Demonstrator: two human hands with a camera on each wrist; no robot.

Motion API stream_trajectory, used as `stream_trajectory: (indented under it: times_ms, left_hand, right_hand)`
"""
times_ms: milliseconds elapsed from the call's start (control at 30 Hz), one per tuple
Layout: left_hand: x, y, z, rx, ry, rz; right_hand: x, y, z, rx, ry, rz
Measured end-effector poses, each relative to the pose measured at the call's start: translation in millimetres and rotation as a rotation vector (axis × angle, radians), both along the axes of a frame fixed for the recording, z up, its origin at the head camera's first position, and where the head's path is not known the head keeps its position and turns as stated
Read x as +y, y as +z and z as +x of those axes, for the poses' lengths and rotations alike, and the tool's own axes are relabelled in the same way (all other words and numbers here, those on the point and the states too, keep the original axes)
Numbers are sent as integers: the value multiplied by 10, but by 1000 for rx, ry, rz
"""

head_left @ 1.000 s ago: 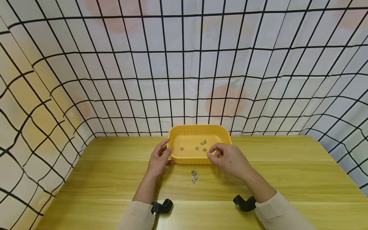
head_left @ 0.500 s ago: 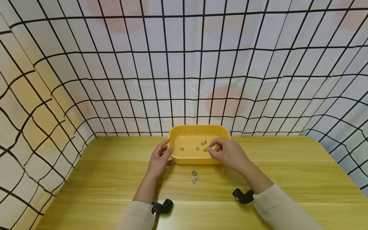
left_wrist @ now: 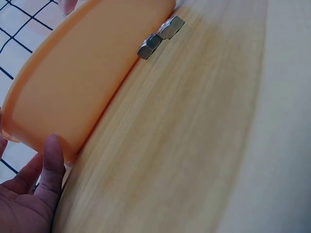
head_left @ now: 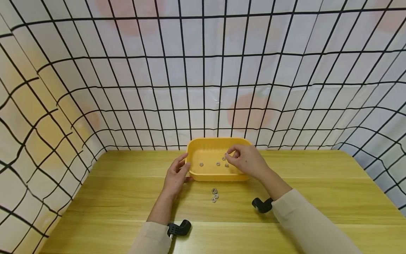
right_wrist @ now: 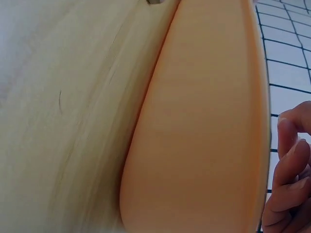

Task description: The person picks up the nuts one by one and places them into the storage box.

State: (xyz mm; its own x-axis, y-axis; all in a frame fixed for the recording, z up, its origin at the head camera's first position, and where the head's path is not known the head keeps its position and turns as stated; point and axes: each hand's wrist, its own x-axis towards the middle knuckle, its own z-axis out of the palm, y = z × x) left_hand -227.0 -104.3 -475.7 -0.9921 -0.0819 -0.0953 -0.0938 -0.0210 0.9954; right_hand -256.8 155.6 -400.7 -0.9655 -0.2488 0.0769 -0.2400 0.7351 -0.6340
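Note:
A yellow plastic tray (head_left: 219, 177) stands on the table in front of the grid cloth. Metal nuts lie inside: one nut (head_left: 201, 164) at left, another nut (head_left: 218, 163) in the middle, two by my right hand. At the tray's left end my left hand (head_left: 175, 174) rests, fingers relaxed, thumb along the wall; the left wrist view shows the thumb (left_wrist: 52, 162) against the wall. My right hand (head_left: 248, 160) is over the tray's right half, thumb and index tips together, close over the nuts. Whether a nut is between those fingertips, I cannot tell.
Three metal nuts (head_left: 214, 195) are grouped on the wooden table (head_left: 127, 197) in front of the tray. The left wrist view shows nuts (left_wrist: 160, 38) near the tray's side. A black wrist mount (head_left: 179, 227) sits at each cuff. White cloth with black grid lines closes the back.
My right hand has moved from the tray's front rim inward and a little left, toward the back. One nut at the back is now hidden behind its fingers. The left hand stays still.

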Motion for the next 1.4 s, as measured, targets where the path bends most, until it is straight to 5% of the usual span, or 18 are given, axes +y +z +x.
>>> stream_trajectory:
  times_ms: [600,1400]
  left_hand:
    - [4,1,-13,6,-7,14]
    - [-13,-10,-8,19,-7,-2]
  right_hand:
    - [-46,-195,-240,-45,-12,12]
    - [-48,-263,-251,-74,-7,38]
